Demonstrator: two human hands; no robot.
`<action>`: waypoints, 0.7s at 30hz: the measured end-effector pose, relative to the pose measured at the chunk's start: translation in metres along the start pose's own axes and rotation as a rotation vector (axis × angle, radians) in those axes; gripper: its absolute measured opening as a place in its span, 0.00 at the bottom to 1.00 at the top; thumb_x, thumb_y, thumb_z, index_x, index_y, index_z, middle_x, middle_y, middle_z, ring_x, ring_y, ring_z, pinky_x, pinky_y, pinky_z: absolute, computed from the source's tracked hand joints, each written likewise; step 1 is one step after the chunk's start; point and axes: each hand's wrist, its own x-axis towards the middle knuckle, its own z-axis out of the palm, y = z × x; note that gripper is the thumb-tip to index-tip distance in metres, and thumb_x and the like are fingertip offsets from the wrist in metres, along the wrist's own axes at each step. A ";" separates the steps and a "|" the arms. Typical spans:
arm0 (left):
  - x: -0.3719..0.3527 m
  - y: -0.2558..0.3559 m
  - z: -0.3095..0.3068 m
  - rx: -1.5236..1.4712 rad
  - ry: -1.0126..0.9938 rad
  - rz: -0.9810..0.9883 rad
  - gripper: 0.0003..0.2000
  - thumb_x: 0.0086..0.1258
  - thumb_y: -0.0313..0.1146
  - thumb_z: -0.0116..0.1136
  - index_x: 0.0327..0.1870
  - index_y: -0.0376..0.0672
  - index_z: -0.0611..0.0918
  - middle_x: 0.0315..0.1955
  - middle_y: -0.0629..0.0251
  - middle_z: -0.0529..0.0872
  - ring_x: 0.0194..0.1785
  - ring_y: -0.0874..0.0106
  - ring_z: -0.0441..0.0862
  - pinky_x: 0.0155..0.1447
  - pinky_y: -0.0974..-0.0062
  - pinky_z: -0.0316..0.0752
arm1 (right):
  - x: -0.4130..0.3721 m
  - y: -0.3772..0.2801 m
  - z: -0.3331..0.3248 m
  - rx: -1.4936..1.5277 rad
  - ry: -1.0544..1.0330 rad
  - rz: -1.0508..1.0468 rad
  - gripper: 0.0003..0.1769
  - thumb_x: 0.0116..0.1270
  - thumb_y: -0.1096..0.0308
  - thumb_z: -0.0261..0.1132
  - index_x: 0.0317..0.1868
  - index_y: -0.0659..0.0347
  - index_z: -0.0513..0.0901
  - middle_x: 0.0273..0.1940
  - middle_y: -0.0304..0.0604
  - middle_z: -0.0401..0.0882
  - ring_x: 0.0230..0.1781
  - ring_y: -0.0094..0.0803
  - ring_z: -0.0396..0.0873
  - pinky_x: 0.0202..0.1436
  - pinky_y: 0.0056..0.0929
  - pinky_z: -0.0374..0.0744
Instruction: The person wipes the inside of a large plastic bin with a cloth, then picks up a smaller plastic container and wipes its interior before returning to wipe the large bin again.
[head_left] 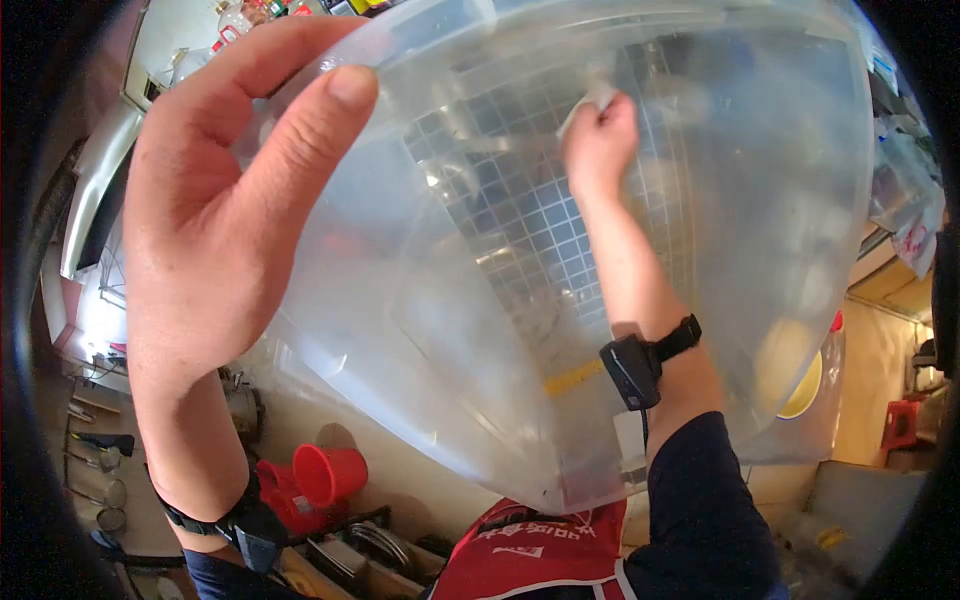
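Observation:
A large translucent plastic box (400,330) fills most of the view, its open side tilted toward me. At its upper left rim is my left hand (225,210), thumb on the near side and fingers curled over the edge, partly hidden. My right hand (602,150) reaches inside the box, its fingers closed around a crumpled white cloth (578,115) close to the inner wall. A grid pattern (560,235) shows through the plastic behind that hand. Both wrists carry black strapped devices.
Red plastic buckets (330,475) stand below on the left, near a rack of dishes (375,545). Utensils (110,495) hang at far left. To the right are a yellow basin (805,388), a red stool (902,425) and plastic bags (905,190). Bottles (240,18) stand at upper left.

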 end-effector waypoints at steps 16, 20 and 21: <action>0.006 0.004 0.009 0.047 -0.020 0.069 0.22 0.74 0.39 0.56 0.61 0.32 0.75 0.49 0.64 0.82 0.53 0.78 0.77 0.61 0.80 0.67 | -0.049 -0.062 0.033 0.218 -0.312 -0.349 0.11 0.54 0.77 0.61 0.38 0.56 0.83 0.35 0.46 0.80 0.41 0.45 0.79 0.46 0.40 0.78; 0.008 0.002 0.013 0.014 0.031 0.105 0.20 0.73 0.35 0.58 0.61 0.33 0.76 0.50 0.63 0.83 0.55 0.77 0.77 0.62 0.80 0.68 | -0.035 -0.048 0.012 0.073 -0.264 -0.281 0.12 0.55 0.77 0.62 0.40 0.56 0.84 0.39 0.47 0.80 0.44 0.45 0.78 0.46 0.40 0.77; 0.008 0.002 0.014 -0.014 0.091 0.061 0.20 0.72 0.34 0.58 0.61 0.33 0.76 0.51 0.62 0.83 0.56 0.77 0.77 0.63 0.80 0.68 | -0.037 -0.047 0.020 0.081 -0.277 -0.286 0.12 0.55 0.77 0.62 0.40 0.56 0.84 0.39 0.47 0.80 0.44 0.45 0.78 0.46 0.40 0.77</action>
